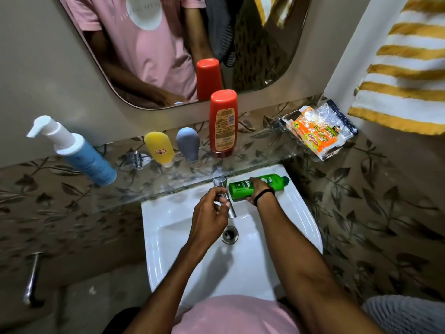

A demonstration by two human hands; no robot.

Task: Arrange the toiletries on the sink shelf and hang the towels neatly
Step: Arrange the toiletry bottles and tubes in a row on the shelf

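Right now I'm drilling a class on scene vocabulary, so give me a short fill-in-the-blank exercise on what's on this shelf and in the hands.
1. The right hand grips a ____ bottle lying on its side on the sink rim.
2. The tallest bottle standing on the glass shelf is ____.
3. The pump bottle at the shelf's left end has a ____ body.
4. The left hand holds ____.

Missing words: green; red; blue; nothing
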